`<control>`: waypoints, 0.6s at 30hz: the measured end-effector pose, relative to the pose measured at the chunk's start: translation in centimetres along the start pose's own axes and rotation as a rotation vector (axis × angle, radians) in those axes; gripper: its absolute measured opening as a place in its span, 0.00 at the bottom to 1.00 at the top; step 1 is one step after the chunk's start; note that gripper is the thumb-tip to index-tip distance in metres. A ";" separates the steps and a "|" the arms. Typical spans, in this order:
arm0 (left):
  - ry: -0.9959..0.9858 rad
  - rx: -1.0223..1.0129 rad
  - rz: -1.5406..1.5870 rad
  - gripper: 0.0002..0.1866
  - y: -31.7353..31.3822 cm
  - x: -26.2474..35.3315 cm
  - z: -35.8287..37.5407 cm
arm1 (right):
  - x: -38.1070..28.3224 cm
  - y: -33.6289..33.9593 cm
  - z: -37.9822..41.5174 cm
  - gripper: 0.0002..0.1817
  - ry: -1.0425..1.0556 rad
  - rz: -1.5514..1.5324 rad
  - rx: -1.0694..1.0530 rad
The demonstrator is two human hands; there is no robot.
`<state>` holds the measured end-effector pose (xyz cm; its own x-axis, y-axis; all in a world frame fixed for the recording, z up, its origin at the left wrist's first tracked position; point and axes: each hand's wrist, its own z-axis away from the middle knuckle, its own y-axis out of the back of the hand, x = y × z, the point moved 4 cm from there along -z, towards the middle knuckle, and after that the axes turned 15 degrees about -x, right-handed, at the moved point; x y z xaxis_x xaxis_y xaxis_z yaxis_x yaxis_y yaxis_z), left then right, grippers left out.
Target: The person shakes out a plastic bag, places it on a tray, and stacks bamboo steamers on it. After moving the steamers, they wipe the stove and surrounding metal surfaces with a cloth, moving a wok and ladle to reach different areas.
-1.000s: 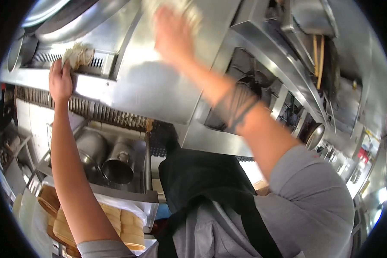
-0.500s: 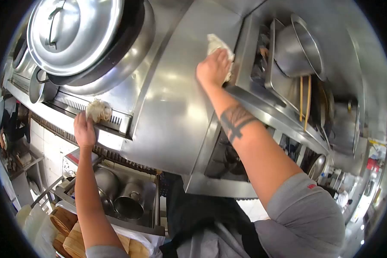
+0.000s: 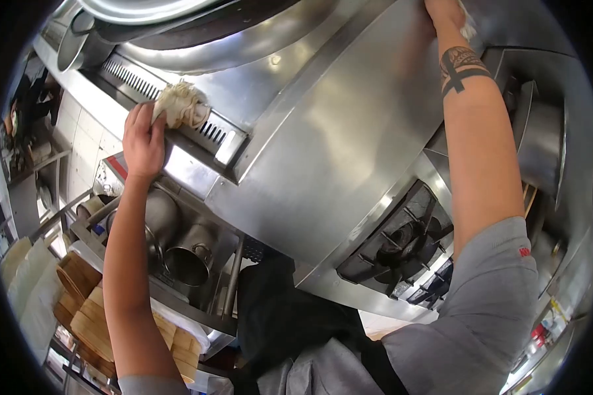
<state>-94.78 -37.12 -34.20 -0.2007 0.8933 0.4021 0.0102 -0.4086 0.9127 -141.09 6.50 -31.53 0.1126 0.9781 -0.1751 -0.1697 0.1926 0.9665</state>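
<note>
My left hand (image 3: 144, 141) rests at the front edge of the steel counter, its fingers closed on a crumpled, cream-coloured cloth (image 3: 183, 105) that lies over the slotted grate (image 3: 135, 80). At the top of the view, my right hand (image 3: 445, 12) reaches to the far part of the smooth steel worktop (image 3: 323, 151). Part of a pale cloth (image 3: 468, 26) shows beside that hand, pressed under or within its fingers. The fingertips are cut off by the frame's edge.
A large lidded pot (image 3: 197, 33) stands at the upper left. A gas burner (image 3: 402, 240) is at the right of the worktop. Below my left forearm's right side, a cart (image 3: 227, 289) holds metal pots (image 3: 190, 255). Wooden boards (image 3: 95, 316) lie at lower left.
My right hand has moved away towards the far end of the worktop with its cloth. The view has turned and shifted, showing more of the burner. My left hand still holds its cloth by the grate.
</note>
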 end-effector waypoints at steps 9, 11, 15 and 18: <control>-0.015 0.039 -0.018 0.14 0.3 -0.6 0.9 | -6.0 -6.3 12.8 0.15 0.714 0.005 0.110; -0.071 0.105 -0.011 0.14 0.1 -1.0 1.2 | -6.2 -8.0 20.3 0.13 0.920 -0.148 0.100; -0.089 0.086 -0.031 0.16 -0.5 -2.3 1.2 | -9.4 -12.8 37.7 0.05 0.990 -0.337 -0.057; -0.117 0.210 -0.046 0.18 -1.7 -3.5 0.8 | -10.2 -13.9 49.4 0.05 1.065 -0.390 -0.093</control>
<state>-93.29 -39.35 -37.11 -0.0905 0.9308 0.3542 0.2094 -0.3299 0.9205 -91.56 -10.10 -33.94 -0.7080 0.4114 -0.5740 -0.3825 0.4598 0.8014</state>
